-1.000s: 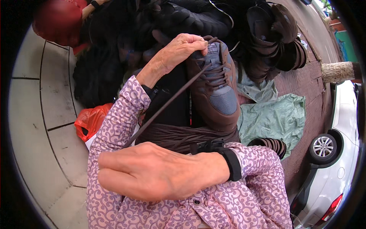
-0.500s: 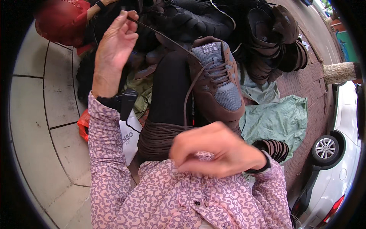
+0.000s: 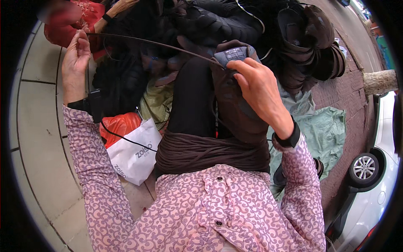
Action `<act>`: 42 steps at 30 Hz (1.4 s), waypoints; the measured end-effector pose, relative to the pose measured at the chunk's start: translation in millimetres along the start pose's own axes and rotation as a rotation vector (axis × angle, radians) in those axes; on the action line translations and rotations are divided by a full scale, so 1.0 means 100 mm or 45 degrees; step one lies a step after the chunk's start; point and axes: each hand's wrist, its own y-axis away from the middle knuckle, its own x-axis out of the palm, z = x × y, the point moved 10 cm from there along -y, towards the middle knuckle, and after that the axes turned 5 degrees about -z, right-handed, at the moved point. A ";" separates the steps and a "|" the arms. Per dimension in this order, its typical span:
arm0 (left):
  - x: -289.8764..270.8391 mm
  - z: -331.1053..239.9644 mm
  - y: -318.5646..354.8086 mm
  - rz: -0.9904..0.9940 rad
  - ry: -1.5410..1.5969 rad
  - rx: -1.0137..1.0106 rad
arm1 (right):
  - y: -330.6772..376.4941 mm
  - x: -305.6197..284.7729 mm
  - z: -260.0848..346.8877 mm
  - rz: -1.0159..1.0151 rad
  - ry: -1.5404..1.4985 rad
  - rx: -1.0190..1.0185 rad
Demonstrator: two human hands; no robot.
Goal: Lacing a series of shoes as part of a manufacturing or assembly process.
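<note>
A brown shoe (image 3: pixel 235 109) with a blue-grey tongue (image 3: pixel 231 56) rests against my black-clad leg, its toe toward me. My left hand (image 3: pixel 79 54) is raised at the far left, thumb and fingers pinching one end of a dark shoelace (image 3: pixel 155 42). That lace runs taut to the upper part of the shoe's lacing. My right hand (image 3: pixel 260 90) lies over the lacing, thumb and forefinger closed by the top eyelets. What those fingertips hold is hidden, as is most of the lacing. Across my lap lies a thick bundle of brown laces (image 3: pixel 201 153).
Dark shoes (image 3: pixel 294 42) are piled at the far side. A white bag (image 3: pixel 136 153) and an orange plastic bag (image 3: pixel 121 126) lie to the left. Right of me are a green sheet (image 3: pixel 323 130) and a white car (image 3: pixel 378 176). Another person's red garment (image 3: pixel 75 25) shows at far left.
My left hand has moved left, drawing the lace out longer. My right hand has gone from above my lap up and forward onto the shoe's lacing.
</note>
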 end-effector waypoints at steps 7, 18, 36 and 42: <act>0.86 0.82 0.82 0.324 -0.668 -0.006 | 0.01 0.07 -0.12 0.005 -0.284 -0.040; 2.04 2.83 2.23 0.746 -1.180 -0.297 | 0.48 -0.09 -0.20 -0.130 -0.619 0.251; 2.41 2.90 2.20 0.918 -1.928 0.404 | 0.54 -0.09 -0.32 -0.263 -0.751 0.257; 2.37 2.94 2.18 0.908 -1.914 0.231 | 0.54 -0.10 -0.32 -0.289 -0.765 0.243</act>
